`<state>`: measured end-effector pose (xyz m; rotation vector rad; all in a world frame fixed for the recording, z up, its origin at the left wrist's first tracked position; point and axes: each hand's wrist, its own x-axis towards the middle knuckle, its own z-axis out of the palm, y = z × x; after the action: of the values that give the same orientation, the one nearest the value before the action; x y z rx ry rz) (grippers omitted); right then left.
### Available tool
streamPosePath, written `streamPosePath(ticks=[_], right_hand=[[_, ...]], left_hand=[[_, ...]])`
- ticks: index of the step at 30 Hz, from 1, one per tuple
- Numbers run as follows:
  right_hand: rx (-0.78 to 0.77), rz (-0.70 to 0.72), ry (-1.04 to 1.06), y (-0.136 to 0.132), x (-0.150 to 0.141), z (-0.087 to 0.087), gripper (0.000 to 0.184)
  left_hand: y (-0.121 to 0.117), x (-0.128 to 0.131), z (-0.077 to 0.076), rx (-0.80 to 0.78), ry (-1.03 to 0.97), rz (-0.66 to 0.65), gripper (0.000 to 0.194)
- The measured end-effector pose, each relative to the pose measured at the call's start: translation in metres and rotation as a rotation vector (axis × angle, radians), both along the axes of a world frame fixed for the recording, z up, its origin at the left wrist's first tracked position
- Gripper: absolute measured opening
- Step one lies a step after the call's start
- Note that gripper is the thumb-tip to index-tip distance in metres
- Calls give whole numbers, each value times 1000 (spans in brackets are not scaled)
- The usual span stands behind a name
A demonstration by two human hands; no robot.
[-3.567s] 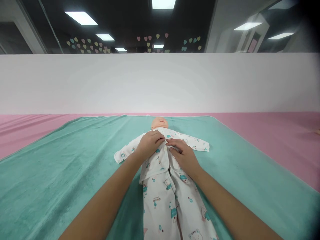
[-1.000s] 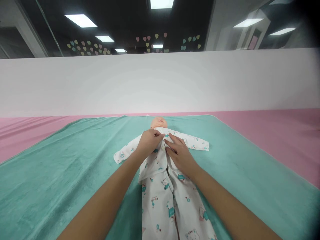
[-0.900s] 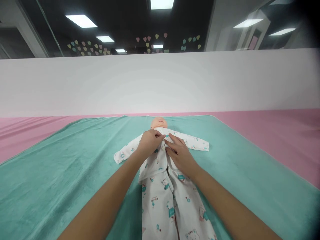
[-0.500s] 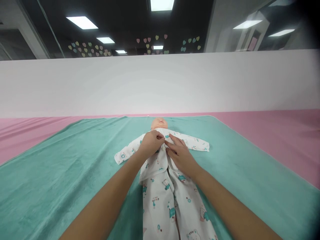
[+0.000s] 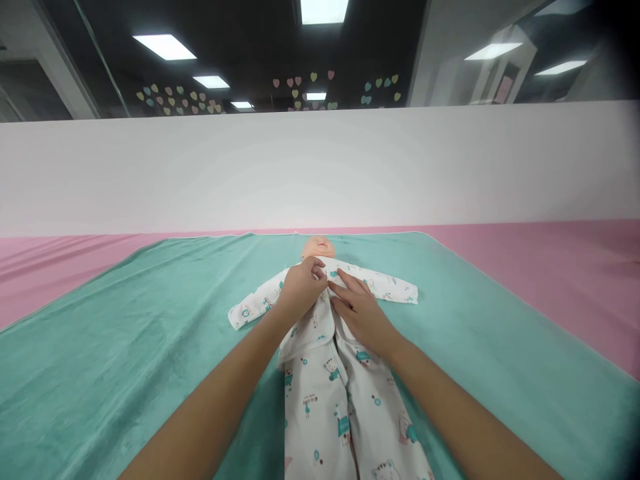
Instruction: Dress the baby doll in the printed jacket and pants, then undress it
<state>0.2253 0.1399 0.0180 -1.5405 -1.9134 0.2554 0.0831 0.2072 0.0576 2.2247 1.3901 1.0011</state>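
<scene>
A baby doll [image 5: 319, 247] lies on its back with its head at the far end. It wears white baby clothes [image 5: 316, 393] printed with teal houses and bears, sleeves stretched out to both sides. My left hand [image 5: 302, 285] is closed in a pinch on the front edge of the top, at the chest. My right hand [image 5: 361, 308] rests on the chest just to the right, fingers extended and partly spread, fingertips close to that same edge. Below the hands the front edges part slightly down the middle. What lies under my fingers is hidden.
A teal blanket [image 5: 150, 360] spreads under the doll, over a pink sheet [image 5: 555, 273]. Behind them rises a low white wall [image 5: 320, 170]. Above it, dark glass [image 5: 250, 40] carries heart stickers and reflects ceiling lights.
My left hand has shifted very slightly at the chest, still pinching the edge. My right hand stays almost in the same place. The doll and clothes look unchanged.
</scene>
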Motion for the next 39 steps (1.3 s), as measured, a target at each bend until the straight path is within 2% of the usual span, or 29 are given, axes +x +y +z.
streamPosePath(ticks=[4, 7, 13, 18, 23, 31, 36, 39], right_hand=[[10, 2, 3, 0, 0, 0, 40], [17, 0, 11, 1, -1, -1, 40], [39, -9, 45, 0, -1, -2, 39], [56, -15, 96, 2, -1, -4, 39], [97, -40, 111, 3, -2, -6, 46], [44, -10, 22, 0, 0, -3, 43], [43, 2, 6, 0, 0, -2, 43], [65, -18, 26, 1, -1, -3, 45]], left_hand=[[-1, 0, -1, 52, 31, -10, 15], [1, 0, -4, 33, -24, -25, 12], [10, -5, -8, -201, -320, -95, 10], [10, -9, -7, -409, -441, -177, 14], [12, -13, -7, -382, -495, -237, 19], [15, -16, -13, -336, -470, -248, 19], [13, -17, -17, -397, -367, -221, 22], [12, -17, -15, -291, -279, -210, 22]])
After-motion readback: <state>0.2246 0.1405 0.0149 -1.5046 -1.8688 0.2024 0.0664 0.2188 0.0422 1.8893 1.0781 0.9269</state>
